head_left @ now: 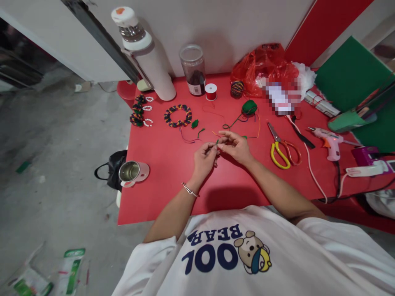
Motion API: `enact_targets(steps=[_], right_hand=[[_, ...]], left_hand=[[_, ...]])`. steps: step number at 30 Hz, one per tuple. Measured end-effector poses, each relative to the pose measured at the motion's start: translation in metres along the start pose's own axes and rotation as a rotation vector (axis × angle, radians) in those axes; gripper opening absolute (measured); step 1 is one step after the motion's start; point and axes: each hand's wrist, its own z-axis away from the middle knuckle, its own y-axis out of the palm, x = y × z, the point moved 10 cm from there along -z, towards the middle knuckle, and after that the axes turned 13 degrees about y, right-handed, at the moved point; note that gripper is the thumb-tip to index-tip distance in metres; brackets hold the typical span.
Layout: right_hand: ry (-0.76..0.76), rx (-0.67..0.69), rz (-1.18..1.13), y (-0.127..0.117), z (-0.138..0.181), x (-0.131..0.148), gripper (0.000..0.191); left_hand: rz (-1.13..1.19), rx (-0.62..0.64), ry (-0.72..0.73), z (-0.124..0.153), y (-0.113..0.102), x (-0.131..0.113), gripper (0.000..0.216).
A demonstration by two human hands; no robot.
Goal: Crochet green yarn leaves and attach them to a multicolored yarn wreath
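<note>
Left hand [204,159]: fingers curled in, thumb brought to the fingertips, pinching a small green piece [217,142]. Right hand [238,149]: thumb and forefinger nearly together at the same piece, pinching it from the right; the other fingers are looser, one reaching toward the far side. The two sets of fingertips meet over the middle of the red table [173,181]. From my remote view the piece is mostly hidden by fingers; I can't make out its full shape. A silver bracelet [189,190] sits on the left wrist.

Just beyond the hands, to the left, I note a short green strand [201,132] and a green leaf shape [194,123], lying apart. Left of these, a multicoloured yarn ring [169,120] lies flat. Far and right of the hands, a green yarn ball [249,107], with loose threads about it.

To the right, I have scissors [278,139] with yellow and orange handles, blades pointing far; further right, a pink glue gun [332,142] on its side.

Along the far side, left to right: a tall white bottle [154,68], a clear jar [193,70] with dark contents, a red spool [211,94], a dark multicoloured yarn ball [237,89] and a red plastic bag [256,61]. At the near left edge, a mug [142,172] rests tipped on its side or leaning; I can't tell which.
</note>
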Motion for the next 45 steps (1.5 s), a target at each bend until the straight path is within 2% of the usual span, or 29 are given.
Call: enact_targets(steps=[3, 10, 13, 18, 25, 37, 41, 45], right_hand=[[0.001, -0.012, 0.017, 0.0, 0.0, 0.001, 0.054], [-0.008, -0.043, 0.063, -0.002, 0.0, 0.002, 0.054], [-0.025, -0.062, 0.079, -0.003, 0.0, 0.003, 0.051], [-0.02, -0.055, 0.079, -0.001, 0.001, 0.003, 0.052], [-0.003, -0.051, 0.056, -0.002, 0.001, 0.003, 0.052], [-0.003, -0.051, 0.088, -0.001, 0.004, 0.007, 0.046], [0.034, 0.002, 0.009, 0.005, 0.004, 0.005, 0.056], [0.06, -0.034, 0.096, 0.005, 0.003, 0.007, 0.038]], left_hand=[[-0.051, -0.009, 0.036, 0.0, -0.003, -0.002, 0.029], [-0.318, -0.01, 0.239, -0.002, -0.01, -0.018, 0.013], [-0.283, -0.01, 0.202, -0.001, -0.009, -0.015, 0.013], [-0.068, -0.038, -0.003, 0.002, -0.006, 0.0, 0.028], [0.043, -0.016, -0.063, 0.0, -0.003, 0.006, 0.039], [0.037, -0.044, 0.049, -0.005, -0.006, 0.006, 0.03], [0.008, 0.008, 0.089, -0.004, -0.001, 0.002, 0.027], [-0.056, 0.055, 0.128, -0.003, 0.001, -0.004, 0.018]])
